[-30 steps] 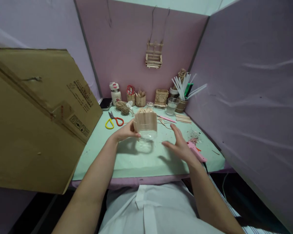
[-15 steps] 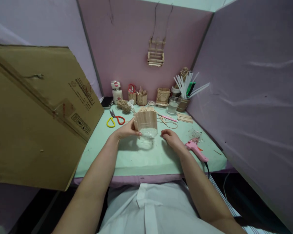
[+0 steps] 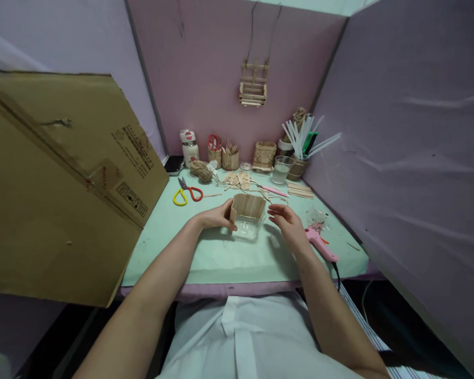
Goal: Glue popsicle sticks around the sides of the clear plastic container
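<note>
A clear plastic container (image 3: 247, 226), its far side lined with upright flat wooden sticks, is in front of me, its opening tipped so that I see inside. My left hand (image 3: 220, 216) grips it by the left side, thumb at the front. Close to its right side is my right hand (image 3: 285, 218), fingers apart and slightly curled, holding nothing. Behind the container lie loose wooden sticks (image 3: 239, 180) and a pink pen-like tool (image 3: 274, 191). A pink hot glue gun (image 3: 322, 245) rests right of my right hand.
Scissors (image 3: 187, 192) with yellow and red handles lie left, near a twine ball (image 3: 201, 171). Along the back stand a white-capped jar (image 3: 189, 150), a stick-filled pot (image 3: 230, 159), a cup (image 3: 281, 171) and glue sticks (image 3: 298, 137). A large cardboard sheet (image 3: 75, 195) leans at left.
My left hand has brought the container toward me and to the right, tipping its opening into view. The loose sticks behind are uncovered. My right hand has shifted slightly right, its fingers spreading.
</note>
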The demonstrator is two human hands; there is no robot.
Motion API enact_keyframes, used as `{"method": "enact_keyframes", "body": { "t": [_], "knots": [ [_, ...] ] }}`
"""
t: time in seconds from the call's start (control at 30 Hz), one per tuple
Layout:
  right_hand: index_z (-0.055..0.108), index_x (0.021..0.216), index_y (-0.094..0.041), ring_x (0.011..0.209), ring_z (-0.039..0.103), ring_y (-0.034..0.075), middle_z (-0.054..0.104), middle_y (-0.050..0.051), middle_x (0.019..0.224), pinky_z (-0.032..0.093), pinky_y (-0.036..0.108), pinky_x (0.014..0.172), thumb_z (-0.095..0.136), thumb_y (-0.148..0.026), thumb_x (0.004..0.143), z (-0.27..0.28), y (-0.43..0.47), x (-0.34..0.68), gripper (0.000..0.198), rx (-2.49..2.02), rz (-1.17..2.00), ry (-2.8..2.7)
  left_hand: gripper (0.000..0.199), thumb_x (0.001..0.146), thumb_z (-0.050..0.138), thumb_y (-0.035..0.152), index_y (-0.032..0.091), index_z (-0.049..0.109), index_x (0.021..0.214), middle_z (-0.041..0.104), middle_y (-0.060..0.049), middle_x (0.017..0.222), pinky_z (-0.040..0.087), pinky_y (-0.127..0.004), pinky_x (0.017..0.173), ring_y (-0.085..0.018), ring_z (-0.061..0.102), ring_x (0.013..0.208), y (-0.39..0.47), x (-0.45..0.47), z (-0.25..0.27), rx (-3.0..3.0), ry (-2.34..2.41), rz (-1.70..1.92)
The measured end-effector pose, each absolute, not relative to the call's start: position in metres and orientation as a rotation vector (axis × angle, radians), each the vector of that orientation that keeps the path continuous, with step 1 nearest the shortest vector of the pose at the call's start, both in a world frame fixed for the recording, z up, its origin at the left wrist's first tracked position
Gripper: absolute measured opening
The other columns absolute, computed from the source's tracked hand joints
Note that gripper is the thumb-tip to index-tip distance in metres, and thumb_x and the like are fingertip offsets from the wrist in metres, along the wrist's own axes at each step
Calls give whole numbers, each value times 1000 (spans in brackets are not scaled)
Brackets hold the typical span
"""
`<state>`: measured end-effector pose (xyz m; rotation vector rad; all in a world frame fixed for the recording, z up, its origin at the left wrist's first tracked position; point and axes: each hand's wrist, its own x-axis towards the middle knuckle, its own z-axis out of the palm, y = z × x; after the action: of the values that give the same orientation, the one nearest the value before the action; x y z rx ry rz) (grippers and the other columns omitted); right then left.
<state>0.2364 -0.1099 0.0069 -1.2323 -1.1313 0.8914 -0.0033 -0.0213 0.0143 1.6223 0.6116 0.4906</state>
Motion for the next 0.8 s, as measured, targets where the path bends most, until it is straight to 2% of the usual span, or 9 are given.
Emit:
{"method": "enact_keyframes", "body": {
  "t": [0.2,0.37,0.5,0.67,0.8],
  "knots": [
    [61,103,-24,108,65,22,66,6,115,49,44,98,63,-31,75,22,-120,248,29,-1244,771,-1209,102,47,87,20,19,36,136,53,-10,134,39,-43,109,-33,45,132,-20,-4,14,1751,645,462],
    [64,104,-21,98,68,22,72,9,105,52,42,92,59,-37,84,62,-113,314,26,-1378,339,-1365,104,48,87,23,18,35,138,53,-10,134,41,-43,107,-34,48,129,-23,-2,12,1788,646,462],
    [63,118,-15,101,68,22,70,14,116,53,36,89,46,-31,93,84,-74,379,34,-1840,-69,-1649,104,51,86,23,18,33,141,53,-10,133,42,-42,106,-33,48,128,-26,3,10,1808,626,458],
    [71,100,-12,97,68,24,73,13,102,53,37,88,59,-25,91,68,-16,413,19,-2159,-15,-1852,99,55,84,25,18,35,141,54,-10,134,42,-41,106,-32,50,127,-28,7,6,1831,612,471],
    [62,117,-18,102,64,19,64,8,120,55,40,88,59,-36,94,39,9,415,29,-2302,13,-2002,95,57,83,25,17,37,140,55,-12,132,44,-41,103,-30,53,123,-25,7,0,1788,600,495]
  ]
}}
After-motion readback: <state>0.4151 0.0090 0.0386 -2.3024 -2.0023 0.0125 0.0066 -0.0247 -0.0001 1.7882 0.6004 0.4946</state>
